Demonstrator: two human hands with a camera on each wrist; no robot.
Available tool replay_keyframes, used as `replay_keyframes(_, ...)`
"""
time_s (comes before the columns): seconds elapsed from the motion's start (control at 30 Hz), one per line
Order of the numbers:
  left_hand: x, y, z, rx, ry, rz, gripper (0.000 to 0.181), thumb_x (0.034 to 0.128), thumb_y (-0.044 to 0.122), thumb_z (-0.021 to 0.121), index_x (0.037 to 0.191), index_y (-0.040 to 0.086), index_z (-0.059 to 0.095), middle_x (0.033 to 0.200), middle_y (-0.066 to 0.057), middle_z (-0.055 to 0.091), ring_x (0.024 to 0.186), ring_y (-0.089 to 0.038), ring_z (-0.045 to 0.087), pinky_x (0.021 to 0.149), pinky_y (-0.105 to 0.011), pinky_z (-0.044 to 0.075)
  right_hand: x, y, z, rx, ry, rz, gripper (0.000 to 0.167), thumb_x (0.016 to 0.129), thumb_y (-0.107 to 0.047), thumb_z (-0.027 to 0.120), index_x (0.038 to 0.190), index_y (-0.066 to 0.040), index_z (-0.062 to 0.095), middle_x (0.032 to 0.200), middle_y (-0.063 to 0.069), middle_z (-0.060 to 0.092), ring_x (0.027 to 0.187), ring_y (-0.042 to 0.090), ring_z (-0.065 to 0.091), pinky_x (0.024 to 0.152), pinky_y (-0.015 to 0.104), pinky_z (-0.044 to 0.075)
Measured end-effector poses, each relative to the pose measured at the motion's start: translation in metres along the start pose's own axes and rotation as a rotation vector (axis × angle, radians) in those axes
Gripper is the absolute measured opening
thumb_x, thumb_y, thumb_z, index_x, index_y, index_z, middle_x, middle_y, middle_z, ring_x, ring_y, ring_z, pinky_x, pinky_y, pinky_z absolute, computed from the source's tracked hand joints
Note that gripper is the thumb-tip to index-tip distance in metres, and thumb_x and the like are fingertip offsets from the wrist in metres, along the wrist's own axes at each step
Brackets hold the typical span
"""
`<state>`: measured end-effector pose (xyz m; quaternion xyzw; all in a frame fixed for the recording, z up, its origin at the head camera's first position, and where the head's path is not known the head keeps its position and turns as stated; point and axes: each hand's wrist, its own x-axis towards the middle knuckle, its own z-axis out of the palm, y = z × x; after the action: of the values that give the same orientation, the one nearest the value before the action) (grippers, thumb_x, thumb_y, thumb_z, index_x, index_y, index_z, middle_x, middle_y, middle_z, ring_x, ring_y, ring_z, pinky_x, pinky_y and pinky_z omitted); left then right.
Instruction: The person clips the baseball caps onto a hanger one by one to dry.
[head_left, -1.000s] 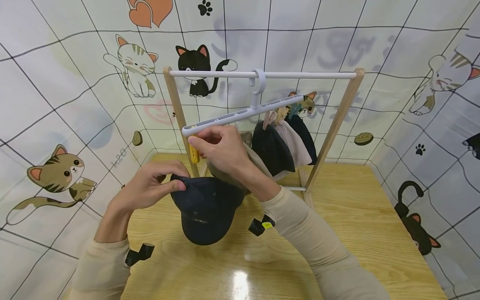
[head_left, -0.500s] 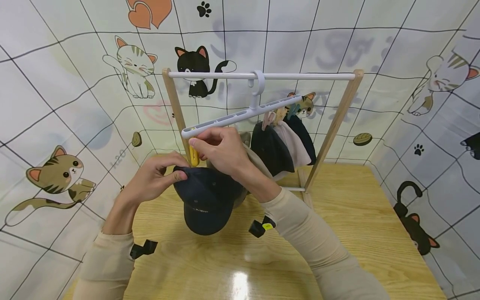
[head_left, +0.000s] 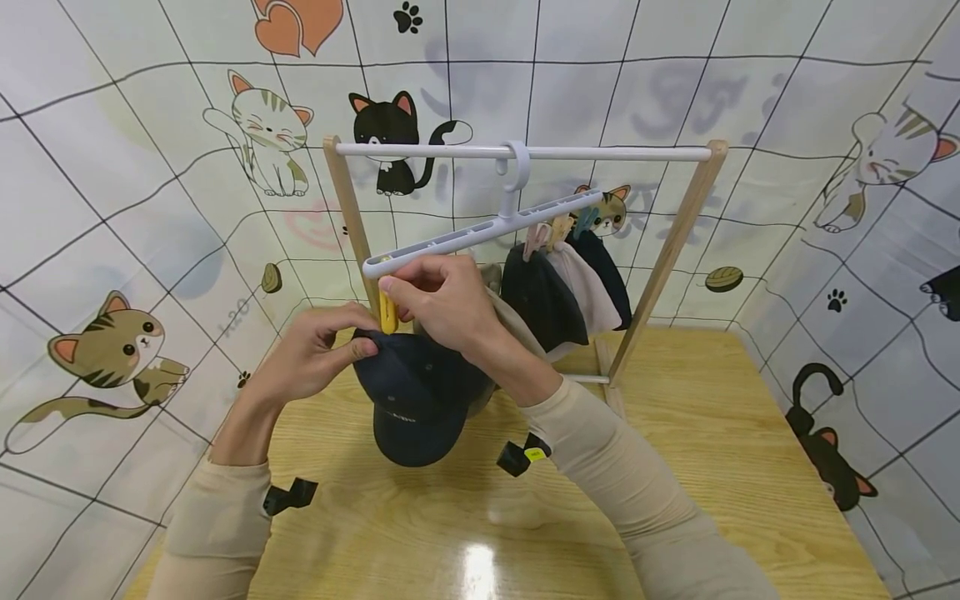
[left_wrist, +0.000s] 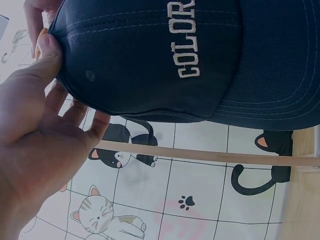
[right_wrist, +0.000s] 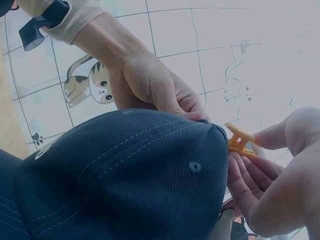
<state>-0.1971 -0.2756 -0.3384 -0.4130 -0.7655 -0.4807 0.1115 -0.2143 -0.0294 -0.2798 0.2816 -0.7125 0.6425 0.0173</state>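
Observation:
My left hand (head_left: 318, 350) pinches the edge of a navy baseball cap (head_left: 412, 387) between thumb and fingers. White letters reading COLOR show on the cap in the left wrist view. The cap's brim points down toward the table. My right hand (head_left: 453, 300) pinches a yellow clothespin (head_left: 387, 310), which hangs under the left end of a light grey hanger (head_left: 450, 242). In the right wrist view the clothespin's lower end meets the cap's edge, between both hands. Whether it grips the fabric I cannot tell.
The hanger hooks over a white rail (head_left: 615, 153) on a wooden-legged rack. Several caps hang from its right side by clothespins, including a black cap (head_left: 540, 300) and a pale cap (head_left: 588, 287). The rack stands on a wooden table (head_left: 697, 467) before cat-patterned walls.
My left hand has raised the navy cap and shifted it slightly right, bringing its edge up to the yellow clothespin. My right hand has stayed nearly in place.

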Motion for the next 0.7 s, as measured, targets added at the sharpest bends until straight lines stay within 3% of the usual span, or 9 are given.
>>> replay_keyframes(0.33, 0.0035, 0.0045, 0.0042, 0.027, 0.043, -0.041, 0.018, 0.1083, 0.019, 0.071, 0.116, 0.005, 0.079, 0.112, 0.013, 0.076, 0.099, -0.008, 0.066, 0.087, -0.02, 0.054, 0.0006, -0.0007, 0.0006, 0.001, 0.0, -0.016, 0.015, 0.105, -0.012, 0.078, 0.106, 0.002, 0.083, 0.089, 0.011, 0.078, 0.073, 0.017, 0.07, 0.07, 0.026, 0.06)
replay_keyframes(0.7, 0.0027, -0.0009, 0.0101, -0.004, 0.083, -0.062, 0.022, 0.1111, 0.024, 0.067, 0.111, 0.004, 0.077, 0.102, 0.009, 0.072, 0.09, -0.009, 0.063, 0.076, -0.023, 0.051, -0.0011, -0.0006, 0.0013, -0.011, 0.016, -0.021, 0.014, 0.104, -0.012, 0.079, 0.107, 0.002, 0.084, 0.091, 0.012, 0.079, 0.075, 0.013, 0.069, 0.072, 0.025, 0.06)
